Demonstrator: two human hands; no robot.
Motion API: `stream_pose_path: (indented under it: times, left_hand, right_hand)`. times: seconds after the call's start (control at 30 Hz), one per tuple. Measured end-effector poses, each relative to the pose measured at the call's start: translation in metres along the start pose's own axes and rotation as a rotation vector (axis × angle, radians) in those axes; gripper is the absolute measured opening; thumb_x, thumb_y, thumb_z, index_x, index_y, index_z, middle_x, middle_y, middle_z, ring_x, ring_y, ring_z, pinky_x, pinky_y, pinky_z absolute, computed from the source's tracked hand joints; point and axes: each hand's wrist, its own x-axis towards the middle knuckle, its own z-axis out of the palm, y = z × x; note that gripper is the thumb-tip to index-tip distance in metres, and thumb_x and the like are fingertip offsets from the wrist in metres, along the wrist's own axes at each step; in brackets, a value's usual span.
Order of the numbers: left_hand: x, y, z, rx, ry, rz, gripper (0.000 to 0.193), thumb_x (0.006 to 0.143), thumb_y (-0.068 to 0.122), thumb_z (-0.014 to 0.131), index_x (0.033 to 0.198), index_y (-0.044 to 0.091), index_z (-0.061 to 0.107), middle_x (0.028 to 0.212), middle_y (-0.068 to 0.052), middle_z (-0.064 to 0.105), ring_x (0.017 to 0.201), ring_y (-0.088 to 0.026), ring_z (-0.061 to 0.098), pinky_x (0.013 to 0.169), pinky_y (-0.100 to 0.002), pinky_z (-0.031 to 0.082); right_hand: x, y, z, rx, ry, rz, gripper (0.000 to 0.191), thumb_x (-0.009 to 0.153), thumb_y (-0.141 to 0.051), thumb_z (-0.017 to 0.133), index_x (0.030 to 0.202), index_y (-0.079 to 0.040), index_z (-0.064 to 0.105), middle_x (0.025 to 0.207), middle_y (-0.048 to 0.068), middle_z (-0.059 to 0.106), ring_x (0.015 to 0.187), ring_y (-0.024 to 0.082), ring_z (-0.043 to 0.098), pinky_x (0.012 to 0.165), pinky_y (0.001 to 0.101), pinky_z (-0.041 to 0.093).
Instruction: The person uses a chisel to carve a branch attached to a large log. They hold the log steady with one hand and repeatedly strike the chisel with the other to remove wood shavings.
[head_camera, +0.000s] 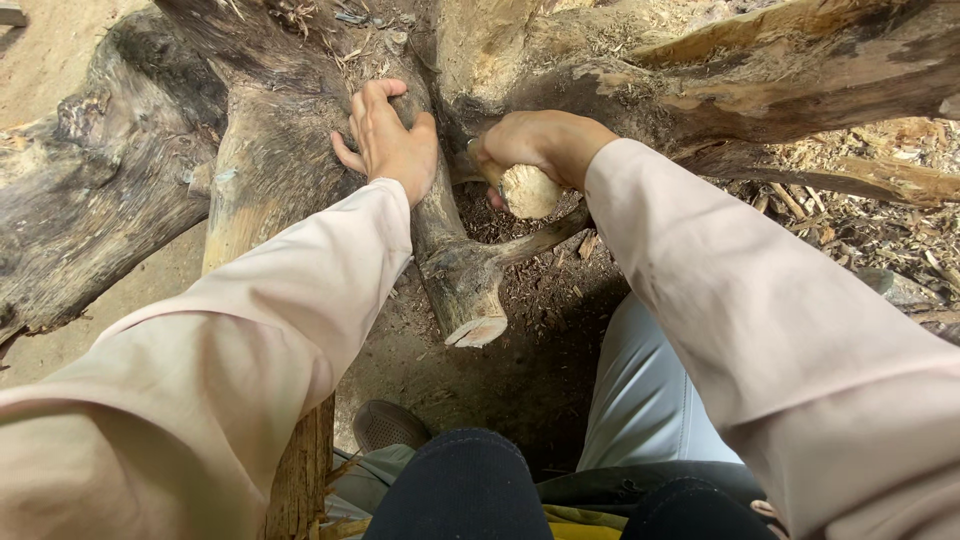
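Observation:
My left hand (388, 140) rests palm down on a thick grey root (275, 160) of a large tree stump, fingers curled over its upper side. My right hand (545, 140) is closed around a pale wooden handle (528, 190) whose blunt round end points toward me; the tool's head is hidden behind the hand. Between both hands a cut branch stub (462, 285) runs down to a fresh pale sawn end. Both arms wear light pink sleeves.
Massive weathered roots (90, 190) spread left and another thick root (800, 80) crosses the upper right. Wood chips and splinters (880, 230) litter the ground on the right. Dark soil lies below the stub. My knee, grey trousers and a shoe (385, 425) are at the bottom.

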Motion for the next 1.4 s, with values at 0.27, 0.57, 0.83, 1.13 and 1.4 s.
stream_pose_path:
  times: [0.27,0.57,0.83,1.13,1.4]
  left_hand:
    - [-0.001,0.001,-0.002,0.024,-0.041,-0.010,0.042,0.084,0.022,0.072,0.121,0.024,0.051,0.133,0.002,0.051,0.139,-0.019,0.041,0.120,-0.056,-0.003]
    - [-0.003,0.002,-0.002,0.011,0.005,0.003,0.042,0.083,0.021,0.073,0.119,0.024,0.052,0.131,0.003,0.052,0.139,-0.017,0.041,0.120,-0.056,-0.003]
    - [-0.002,-0.002,0.001,0.016,0.008,0.014,0.043,0.083,0.022,0.074,0.120,0.024,0.052,0.130,0.002,0.052,0.138,-0.018,0.042,0.120,-0.056,-0.001]
    - [-0.001,0.001,0.000,0.000,0.001,0.001,0.040,0.084,0.021,0.073,0.119,0.024,0.053,0.131,0.003,0.053,0.138,-0.018,0.043,0.121,-0.055,-0.003]
    - [-0.001,0.004,-0.001,-0.003,-0.028,-0.020,0.041,0.084,0.020,0.072,0.120,0.024,0.052,0.132,0.003,0.052,0.140,-0.017,0.042,0.122,-0.055,-0.002]
  right_hand:
    - [0.009,-0.003,0.008,-0.250,-0.036,-0.050,0.030,0.093,-0.012,0.049,0.098,-0.001,0.076,0.108,0.018,0.070,0.095,0.030,0.065,0.088,0.0502,0.051]
    - [0.003,-0.019,0.010,-0.555,0.085,0.071,0.041,0.098,-0.023,0.050,0.123,0.003,0.068,0.135,0.025,0.062,0.119,0.037,0.062,0.108,0.0503,0.045]
    - [-0.020,-0.005,-0.012,-0.186,-0.075,0.101,0.024,0.093,-0.018,0.053,0.096,-0.002,0.072,0.090,0.013,0.071,0.085,0.028,0.067,0.085,0.0497,0.051]
    - [0.000,0.008,-0.001,0.118,-0.097,0.045,0.037,0.103,-0.027,0.044,0.085,-0.001,0.063,0.073,0.009,0.065,0.060,0.020,0.062,0.051,0.0344,0.051]
    - [0.002,0.004,-0.001,0.156,-0.007,0.033,0.016,0.092,-0.005,0.047,0.081,-0.002,0.057,0.073,0.012,0.062,0.062,0.022,0.063,0.057,0.0429,0.052]
